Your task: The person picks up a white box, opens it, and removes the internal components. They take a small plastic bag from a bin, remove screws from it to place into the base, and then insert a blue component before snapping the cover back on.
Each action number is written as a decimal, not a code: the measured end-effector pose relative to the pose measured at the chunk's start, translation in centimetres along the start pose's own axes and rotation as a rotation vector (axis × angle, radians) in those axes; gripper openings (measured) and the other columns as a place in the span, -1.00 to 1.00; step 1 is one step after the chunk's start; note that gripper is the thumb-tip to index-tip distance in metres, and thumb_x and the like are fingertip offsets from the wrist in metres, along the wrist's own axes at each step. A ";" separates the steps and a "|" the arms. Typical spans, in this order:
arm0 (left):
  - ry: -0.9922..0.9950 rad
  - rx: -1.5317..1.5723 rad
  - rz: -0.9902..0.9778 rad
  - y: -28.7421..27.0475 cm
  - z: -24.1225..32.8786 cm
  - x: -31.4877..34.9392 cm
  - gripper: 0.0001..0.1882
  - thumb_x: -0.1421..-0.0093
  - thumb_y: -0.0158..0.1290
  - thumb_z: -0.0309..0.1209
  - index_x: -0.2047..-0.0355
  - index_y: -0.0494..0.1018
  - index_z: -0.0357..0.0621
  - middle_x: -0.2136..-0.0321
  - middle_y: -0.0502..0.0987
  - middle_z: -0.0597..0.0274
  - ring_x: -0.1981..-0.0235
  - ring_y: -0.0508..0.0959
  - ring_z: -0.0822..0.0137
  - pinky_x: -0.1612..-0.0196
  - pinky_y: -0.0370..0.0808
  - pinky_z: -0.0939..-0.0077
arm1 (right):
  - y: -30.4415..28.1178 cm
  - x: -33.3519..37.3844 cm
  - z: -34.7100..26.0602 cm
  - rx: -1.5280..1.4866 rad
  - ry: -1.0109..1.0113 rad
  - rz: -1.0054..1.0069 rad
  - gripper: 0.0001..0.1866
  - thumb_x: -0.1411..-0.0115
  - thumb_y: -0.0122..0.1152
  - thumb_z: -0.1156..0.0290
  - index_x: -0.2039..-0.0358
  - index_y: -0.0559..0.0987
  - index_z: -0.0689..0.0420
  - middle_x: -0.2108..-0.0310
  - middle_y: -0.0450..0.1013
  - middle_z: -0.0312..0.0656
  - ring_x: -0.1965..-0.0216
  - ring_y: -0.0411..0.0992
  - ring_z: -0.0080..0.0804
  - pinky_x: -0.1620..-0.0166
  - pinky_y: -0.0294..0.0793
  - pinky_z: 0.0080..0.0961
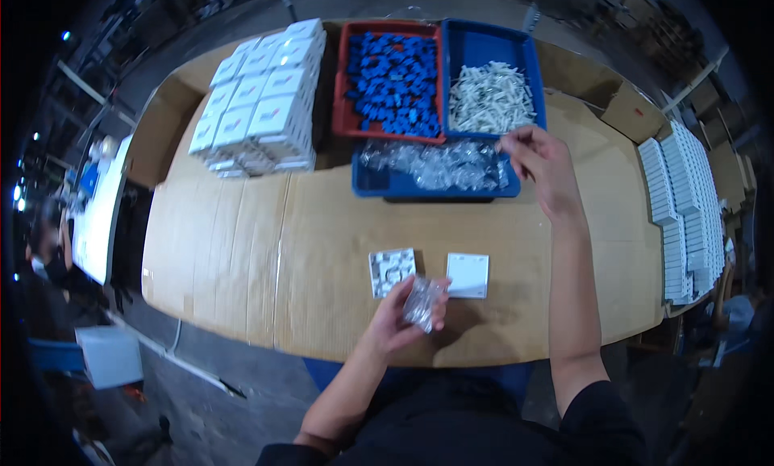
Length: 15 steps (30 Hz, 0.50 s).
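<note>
Clear plastic packet: held in L hand, fingers curled round it; contents n/a (glare, creases). Packet sits above the front of the cardboard-covered surface. R hand: thumb and fingertips drawn narrow at the R end of the lower blue tray; cannot tell if anything is pinched or if the tray is touched.

Lower tray: holds clear plastic bags, no. of pcs. indistinct; rear edge hidden by red tray (blue parts) and upper blue tray (white slim parts). Individual shapes too small to ID.

Front ctr.: white square unit w/ grey detail, lower R corner covered by L hand and packet. White square plate: just R of same, lower L corner near fingertips.

Far L: white box stack. Far R: stacked white units, detail unclear. Periph.: dark, blurred.
</note>
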<state>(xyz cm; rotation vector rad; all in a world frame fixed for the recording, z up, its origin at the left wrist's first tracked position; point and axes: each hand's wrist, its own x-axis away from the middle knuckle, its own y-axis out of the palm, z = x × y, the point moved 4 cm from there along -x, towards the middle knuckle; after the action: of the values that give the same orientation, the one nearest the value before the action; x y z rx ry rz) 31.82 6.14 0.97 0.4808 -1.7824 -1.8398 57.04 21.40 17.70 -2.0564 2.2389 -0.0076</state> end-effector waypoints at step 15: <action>0.157 -0.628 -0.094 10.5 -3.6 4.3 -0.48 -0.52 -0.11 0.00 -0.11 0.48 -0.22 0.07 0.62 0.09 0.22 0.66 0.26 0.01 0.58 0.34 | 7.8 19.1 -6.7 0.401 0.059 -0.800 -0.67 -0.47 0.12 0.29 0.27 0.64 0.33 0.14 0.59 -0.16 0.30 0.49 -0.46 0.13 0.48 -0.46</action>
<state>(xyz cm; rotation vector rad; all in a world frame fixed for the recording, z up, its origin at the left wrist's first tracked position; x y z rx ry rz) 31.81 0.83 11.61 0.4460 -1.0124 -2.2197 47.23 2.68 22.44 -2.5315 1.1534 -0.5263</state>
